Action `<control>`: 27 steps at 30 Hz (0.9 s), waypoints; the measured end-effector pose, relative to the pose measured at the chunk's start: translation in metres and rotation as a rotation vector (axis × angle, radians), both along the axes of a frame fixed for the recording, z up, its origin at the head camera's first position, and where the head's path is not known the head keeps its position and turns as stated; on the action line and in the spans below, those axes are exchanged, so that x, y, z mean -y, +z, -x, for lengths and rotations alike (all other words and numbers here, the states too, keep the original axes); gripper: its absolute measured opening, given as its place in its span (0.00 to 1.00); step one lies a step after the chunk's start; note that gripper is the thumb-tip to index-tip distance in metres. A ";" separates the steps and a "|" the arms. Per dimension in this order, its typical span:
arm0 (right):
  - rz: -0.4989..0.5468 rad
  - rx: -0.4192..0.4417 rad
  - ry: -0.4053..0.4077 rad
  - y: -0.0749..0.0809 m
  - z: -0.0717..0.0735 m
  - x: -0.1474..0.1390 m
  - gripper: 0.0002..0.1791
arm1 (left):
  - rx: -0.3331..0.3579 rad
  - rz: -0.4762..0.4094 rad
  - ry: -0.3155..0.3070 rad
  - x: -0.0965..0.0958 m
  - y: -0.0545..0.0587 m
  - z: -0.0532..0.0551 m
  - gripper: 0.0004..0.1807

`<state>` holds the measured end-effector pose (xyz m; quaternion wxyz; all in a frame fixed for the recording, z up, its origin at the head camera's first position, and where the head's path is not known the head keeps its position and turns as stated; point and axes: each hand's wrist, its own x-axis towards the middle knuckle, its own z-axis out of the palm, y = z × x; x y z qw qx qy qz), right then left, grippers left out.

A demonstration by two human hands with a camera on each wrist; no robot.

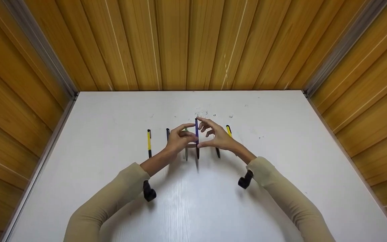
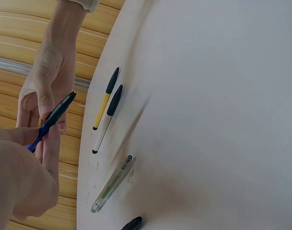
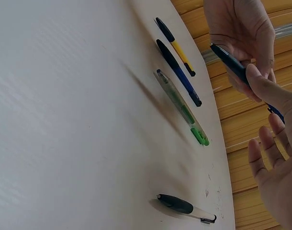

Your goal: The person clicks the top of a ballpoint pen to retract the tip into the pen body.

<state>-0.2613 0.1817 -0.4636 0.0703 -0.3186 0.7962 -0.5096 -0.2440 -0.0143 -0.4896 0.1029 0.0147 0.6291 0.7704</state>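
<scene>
Above the middle of the table, both hands hold a blue pen (image 1: 197, 129) with a dark grip, tip toward the person. My left hand (image 1: 179, 139) pinches its barrel between thumb and fingers. On the other side, my right hand (image 1: 222, 136) has its index fingertip at the pen's top end and its thumb lower on the barrel; its other fingers are bent loosely clear of it. In the left wrist view the blue pen (image 2: 54, 115) slants between left thumb and fingers. The right thumb (image 3: 263, 84) lies against the dark grip in the right wrist view.
Several pens lie apart in a row on the white table (image 1: 180, 208): a yellow pen (image 1: 149, 141), another blue pen (image 3: 179, 72), a clear green pen (image 3: 177, 100), a white pen (image 2: 107, 120) with a black grip, and a second yellow pen (image 1: 229, 130). Wood-patterned walls (image 1: 193, 43) enclose the table.
</scene>
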 end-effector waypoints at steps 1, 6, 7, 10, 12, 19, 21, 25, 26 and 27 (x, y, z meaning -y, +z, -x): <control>0.002 0.000 0.002 0.000 0.000 0.000 0.52 | 0.011 -0.007 0.000 0.000 0.001 0.000 0.29; 0.025 -0.005 -0.004 0.001 0.000 0.001 0.53 | 0.048 -0.035 -0.006 0.001 0.005 0.000 0.30; 0.030 -0.009 -0.009 0.001 0.000 0.001 0.53 | 0.049 -0.038 -0.006 0.002 0.006 0.000 0.30; 0.046 -0.034 -0.023 0.002 0.000 0.003 0.52 | 0.047 -0.040 -0.006 0.003 0.008 0.001 0.30; 0.048 -0.052 -0.031 0.001 0.000 0.004 0.52 | 0.049 -0.037 -0.008 0.004 0.009 0.001 0.30; 0.049 -0.068 -0.048 0.000 0.001 0.005 0.51 | 0.053 -0.026 -0.008 0.006 0.009 0.002 0.30; 0.036 -0.063 -0.045 -0.001 0.002 0.005 0.51 | 0.056 -0.024 -0.004 0.006 0.008 0.002 0.30; 0.022 -0.001 -0.018 -0.002 0.002 0.002 0.52 | 0.054 -0.006 -0.008 0.003 0.005 0.004 0.30; 0.020 0.017 -0.008 -0.002 0.002 0.001 0.52 | 0.051 0.000 -0.011 0.003 0.004 0.004 0.29; 0.018 0.035 0.001 -0.003 0.002 0.001 0.53 | 0.046 0.008 -0.014 0.002 0.004 0.004 0.29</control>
